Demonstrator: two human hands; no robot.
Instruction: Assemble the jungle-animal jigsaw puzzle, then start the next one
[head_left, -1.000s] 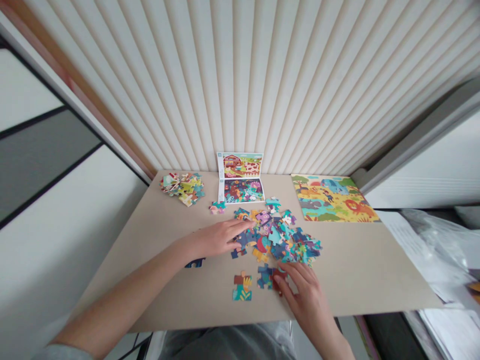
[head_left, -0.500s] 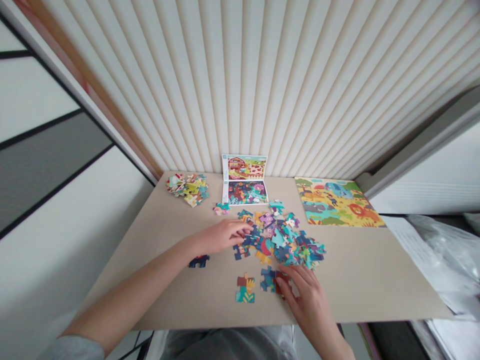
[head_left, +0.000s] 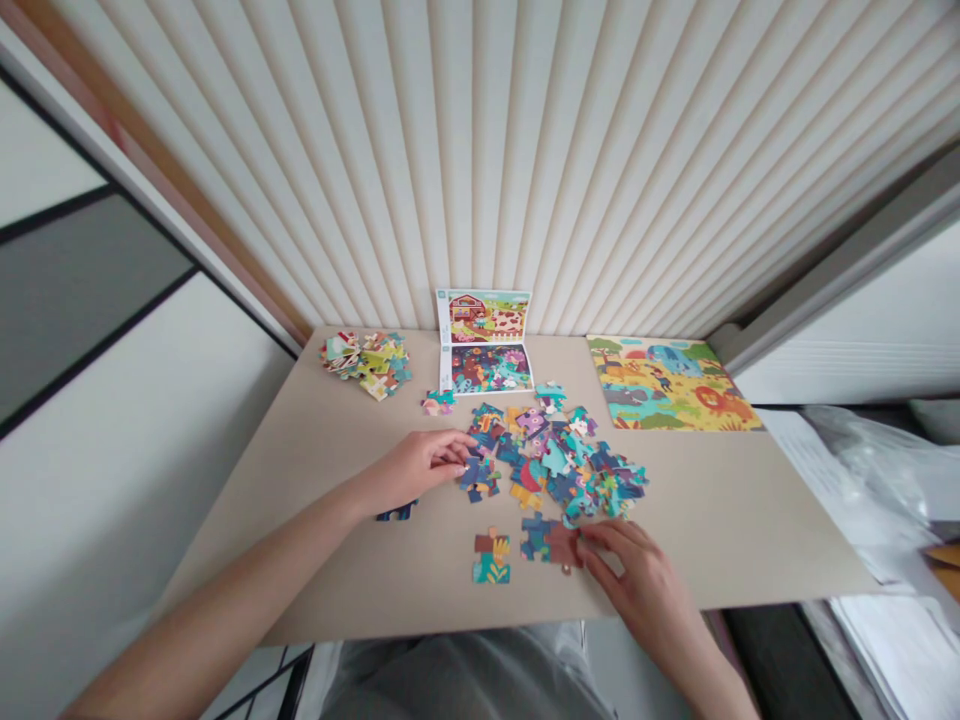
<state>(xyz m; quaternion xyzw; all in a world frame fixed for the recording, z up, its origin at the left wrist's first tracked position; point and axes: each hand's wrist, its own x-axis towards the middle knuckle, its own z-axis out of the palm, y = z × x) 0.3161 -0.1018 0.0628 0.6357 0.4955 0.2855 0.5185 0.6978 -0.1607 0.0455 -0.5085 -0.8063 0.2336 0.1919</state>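
My left hand is at the left edge of the loose puzzle pile, its fingertips on a dark blue piece. Near the table's front, my right hand has thumb and fingers at the right edge of a brown puzzle piece, which sits against a blue piece. Left of these lies a joined brown and teal section with yellow leaves. A dark piece is partly hidden by my left forearm.
A picture leaflet stands open at the back of the beige table. Another heap of pieces lies back left, a finished animal puzzle back right. Plastic wrap and papers are beyond the right edge.
My left hand has drawn back slightly to the left. My right hand has shifted right, uncovering more of the brown piece. The whole view has shifted a little.
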